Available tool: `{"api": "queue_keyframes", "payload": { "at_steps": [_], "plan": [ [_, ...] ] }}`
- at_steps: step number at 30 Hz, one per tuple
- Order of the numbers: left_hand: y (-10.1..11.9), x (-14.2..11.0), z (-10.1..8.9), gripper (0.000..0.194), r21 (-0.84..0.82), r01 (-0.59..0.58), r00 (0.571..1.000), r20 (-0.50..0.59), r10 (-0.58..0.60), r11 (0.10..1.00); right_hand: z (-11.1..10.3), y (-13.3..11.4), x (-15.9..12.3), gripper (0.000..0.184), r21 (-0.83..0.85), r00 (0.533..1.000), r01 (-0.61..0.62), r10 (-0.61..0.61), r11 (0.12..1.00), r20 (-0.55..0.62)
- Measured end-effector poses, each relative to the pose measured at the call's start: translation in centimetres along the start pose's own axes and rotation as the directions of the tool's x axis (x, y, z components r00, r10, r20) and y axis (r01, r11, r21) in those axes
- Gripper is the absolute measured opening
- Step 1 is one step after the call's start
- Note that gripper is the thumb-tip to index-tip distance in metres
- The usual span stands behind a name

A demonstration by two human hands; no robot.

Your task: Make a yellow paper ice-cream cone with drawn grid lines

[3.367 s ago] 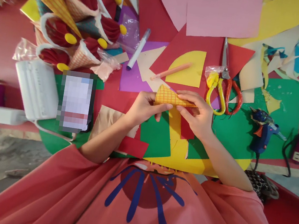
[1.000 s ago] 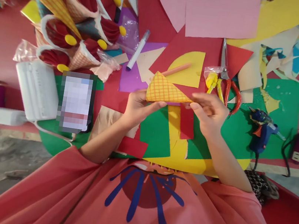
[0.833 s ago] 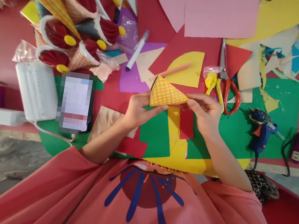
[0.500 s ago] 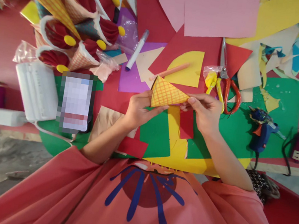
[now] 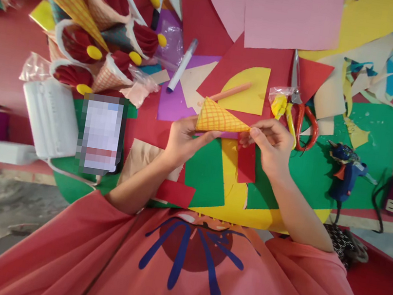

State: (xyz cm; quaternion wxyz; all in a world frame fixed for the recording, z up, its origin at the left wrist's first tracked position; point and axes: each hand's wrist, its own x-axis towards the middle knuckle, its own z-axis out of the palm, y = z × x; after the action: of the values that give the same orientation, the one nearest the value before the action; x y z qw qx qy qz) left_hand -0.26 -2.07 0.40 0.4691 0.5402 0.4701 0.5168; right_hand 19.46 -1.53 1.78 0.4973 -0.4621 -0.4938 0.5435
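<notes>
A yellow paper cone [image 5: 219,120] with an orange waffle grid lies sideways between my hands, above the table. My left hand [image 5: 186,138] supports its wide end, with the fingers partly hidden behind the paper and the thumb along the lower edge. At the pointed end, my right hand [image 5: 271,141] pinches the tip between thumb and forefinger. Just behind the cone are an orange pencil-like stick [image 5: 228,93] and a yellow paper piece [image 5: 254,94] with a curved edge. Red-handled scissors [image 5: 306,127] lie beyond my right hand.
Finished-looking paper cones [image 5: 73,43] crowd the back left. A white marker [image 5: 182,66], a phone [image 5: 100,135] and a white box-shaped device [image 5: 50,118] lie on the left. To the right is a blue glue gun [image 5: 346,180]. Pink sheets [image 5: 293,19] and paper scraps cover the back.
The cone has rolled slightly, so its wide opening's dark inner edge no longer shows. My right fingers have shifted a little at the tip. The view has moved slightly.
</notes>
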Motion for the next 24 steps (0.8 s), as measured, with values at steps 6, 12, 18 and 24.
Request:
{"api": "queue_keyframes", "payload": {
  "at_steps": [6, 12, 18, 24],
  "plan": [
    [0.1, 0.4, -0.4, 0.019, 0.077, -0.041, 0.998, 0.054, 0.037, 0.996, -0.1, -0.2, 0.9, 0.036, 0.181, 0.962, -0.274, 0.271, 0.944, 0.043],
    [0.5, 0.8, -0.4, 0.022, -0.029, 0.128, 0.990, 0.060, -0.126, 0.991, -0.5, -0.1, 0.7, 0.034, 0.074, 0.970, -0.240, 0.236, 0.968, 0.058],
    [0.6, 1.2, -0.1, 0.033, -0.210, 0.334, 0.942, 0.039, -0.333, 0.919, -0.4, -0.3, -0.7, 0.016, -0.372, 0.958, 0.263, -0.286, 0.890, -0.007],
    [0.6, 1.1, -0.1, 0.037, -0.229, 0.347, 0.938, 0.067, -0.341, 0.910, -0.5, -0.3, -0.6, 0.009, -0.529, 0.901, 0.386, -0.432, 0.756, 0.039]
  ]
}}
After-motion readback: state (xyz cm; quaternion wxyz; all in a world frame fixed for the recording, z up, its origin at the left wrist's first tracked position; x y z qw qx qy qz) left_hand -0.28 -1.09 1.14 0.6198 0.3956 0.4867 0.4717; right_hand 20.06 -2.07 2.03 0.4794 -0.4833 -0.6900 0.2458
